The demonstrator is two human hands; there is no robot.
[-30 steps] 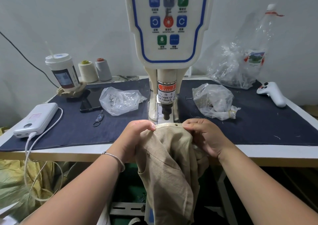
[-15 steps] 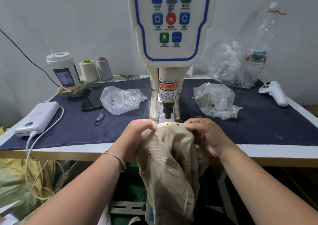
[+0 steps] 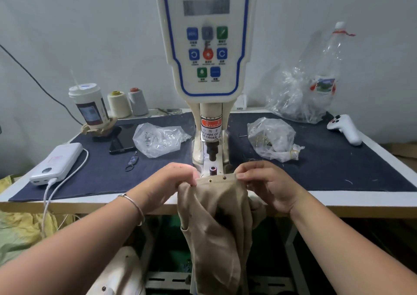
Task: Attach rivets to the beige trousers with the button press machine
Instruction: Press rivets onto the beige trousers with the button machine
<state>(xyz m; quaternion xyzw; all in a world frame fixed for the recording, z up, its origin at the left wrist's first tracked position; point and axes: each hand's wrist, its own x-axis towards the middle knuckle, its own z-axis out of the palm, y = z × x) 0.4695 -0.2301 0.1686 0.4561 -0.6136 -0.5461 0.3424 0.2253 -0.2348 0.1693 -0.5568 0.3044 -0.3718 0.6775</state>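
The beige trousers (image 3: pixel 214 222) hang over the table's front edge, their top hem stretched flat just in front of the button press machine (image 3: pixel 208 53). My left hand (image 3: pixel 171 182) pinches the hem's left end and my right hand (image 3: pixel 264 182) pinches its right end. Two small rivets (image 3: pixel 217 179) show along the hem between my thumbs. The machine's lower die (image 3: pixel 212 170) stands bare just behind the hem, with the black punch (image 3: pixel 212 152) raised above it.
Two clear plastic bags (image 3: pixel 158 139) (image 3: pixel 273 141) of small parts lie left and right of the machine on the dark blue mat (image 3: pixel 338 170). A phone, white power bank (image 3: pixel 58 162), cup, thread cones, a white handheld controller (image 3: pixel 345 129) and an empty bottle also sit there.
The hem has been drawn back toward me off the lower die, which now shows uncovered. Both hands keep their grip. The camera has tilted up.
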